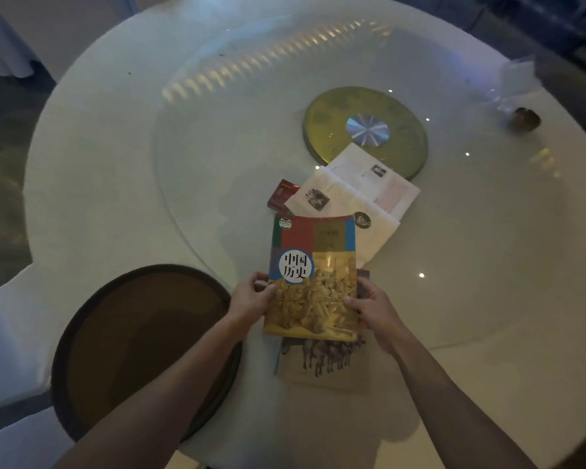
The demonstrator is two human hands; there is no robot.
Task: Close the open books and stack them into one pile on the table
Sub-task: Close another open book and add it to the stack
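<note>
Two hands, the left hand (251,296) and right hand (374,308), grip a closed colourful book (313,275) by its sides above another closed book (322,362); an open book (356,198) lies behind.

closed book (313,279) on lower book (322,360) | open book (356,194) behind | small box (281,194) left of it

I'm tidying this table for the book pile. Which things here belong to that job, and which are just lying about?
Part of the job:
closed history book, held by left hand and right hand
book underneath
open book

Lying about:
small red box
green disc
brown stool
small dark object
</note>
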